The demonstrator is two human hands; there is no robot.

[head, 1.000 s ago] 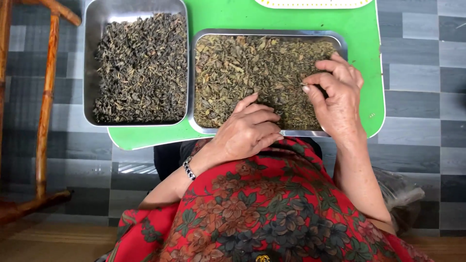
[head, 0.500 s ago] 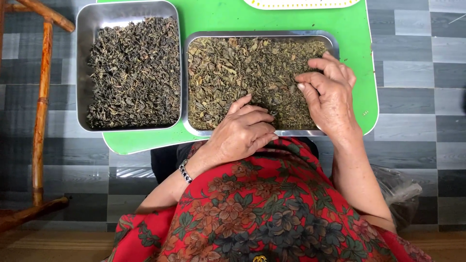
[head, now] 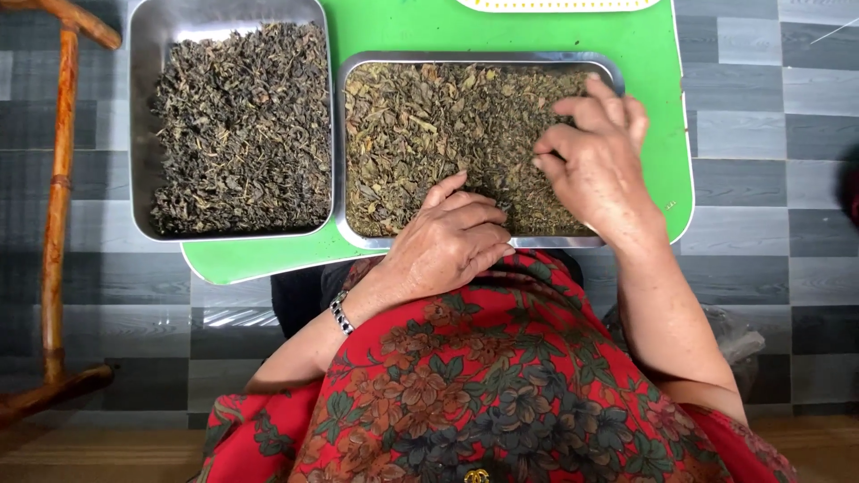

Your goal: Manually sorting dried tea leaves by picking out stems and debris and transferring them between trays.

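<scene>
Since a second ago your right hand (head: 595, 165) has slid a little inward across the right tray (head: 474, 59), and your left hand (head: 452, 241) has stayed at that tray's near rim. Your right fingers are bent and close together, thumb drawn toward the forefinger over the dried leaves (head: 429, 134); you cannot tell whether a pinch of leaf sits between them. Your left fingers lie together, curled loosely, tips touching the leaves just inside the near rim, clamped on nothing that shows.

The leaves fill the right tray in a shallow, loose layer, olive and brown. They look light, dry and brittle: likely to crumble under pressure and scatter if swept fast. Take them in small pinches with fingertips, or rake gently. The tray itself looks stiff metal, best held by its raised rim.

Left of that tray, touching or nearly so, stands a second tray (head: 148, 54) of darker leaves. Both rest on a green table (head: 644, 54). Further left of the tray stands a wooden frame (head: 61, 179), on grey floor tiles.
</scene>
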